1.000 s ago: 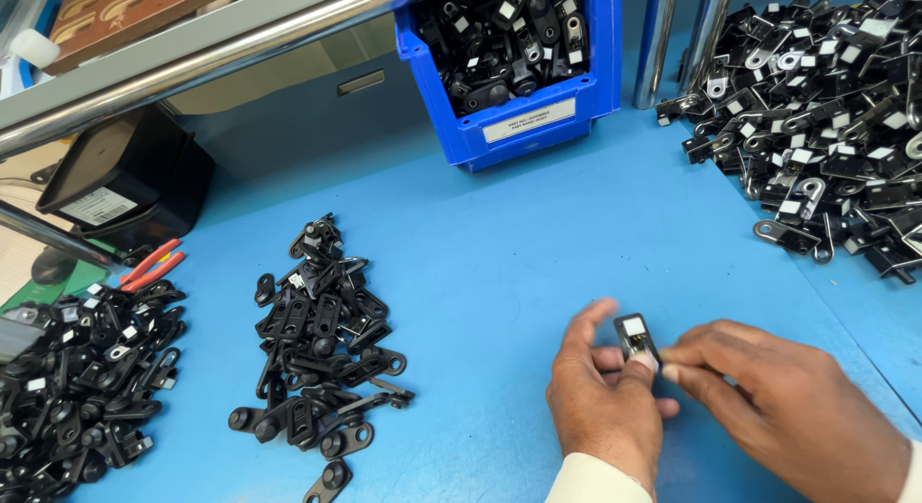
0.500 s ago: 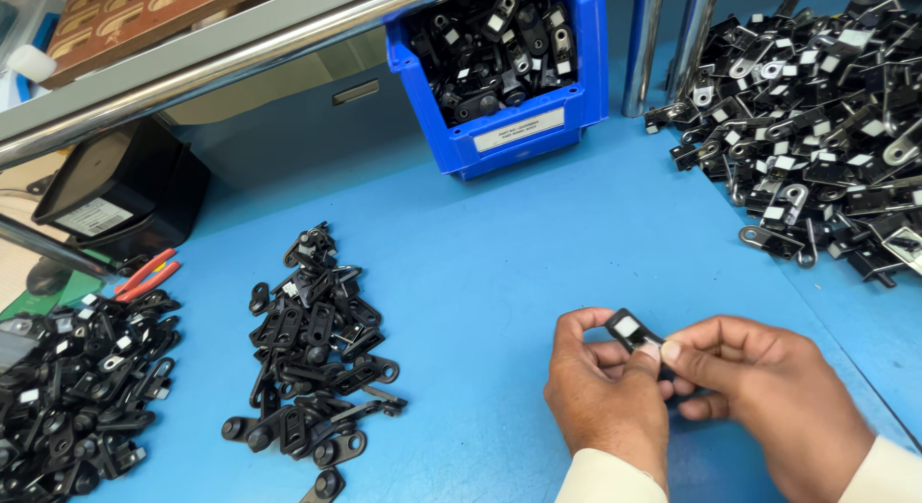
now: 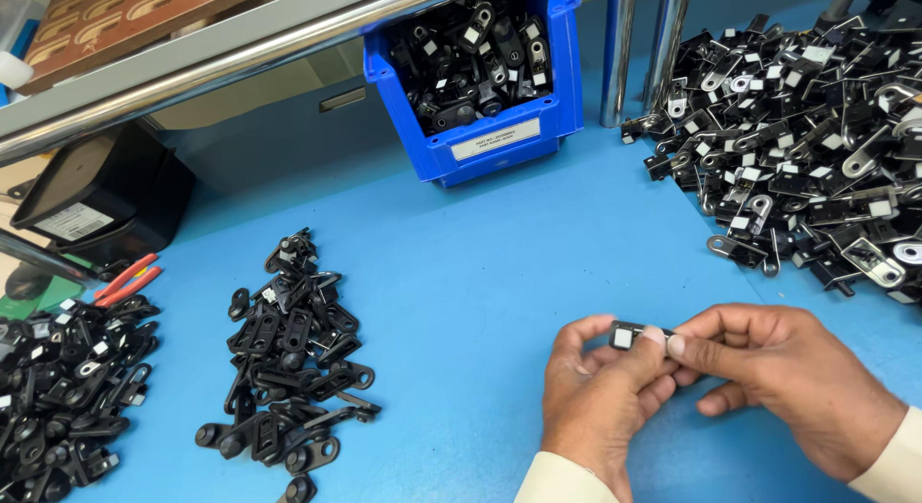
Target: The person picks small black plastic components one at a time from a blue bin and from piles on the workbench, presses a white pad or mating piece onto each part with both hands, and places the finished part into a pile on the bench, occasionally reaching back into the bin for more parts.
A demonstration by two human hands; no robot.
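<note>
Low on the blue table, my left hand point(image 3: 600, 397) and my right hand point(image 3: 783, 373) meet over one small black part point(image 3: 626, 336) that carries a white square patch. Both hands pinch it with thumb and fingertips, the left from below and the right from the side. The rest of the part is hidden by my fingers. To the left, a loose pile of black flat links with round eyes point(image 3: 288, 359) lies on the table, apart from both hands.
A blue bin point(image 3: 552, 114) of black parts stands at the back. A big heap of black and metal parts point(image 3: 816, 147) fills the right. Another heap point(image 3: 62, 388) lies far left, beside red-handled pliers point(image 3: 125, 282) and a black box point(image 3: 96, 196). Two metal posts point(image 3: 639, 51) rise behind.
Both hands have stayed together on the small part and turned it slightly. The view has shifted a little, so the hands sit further right in the frame.
</note>
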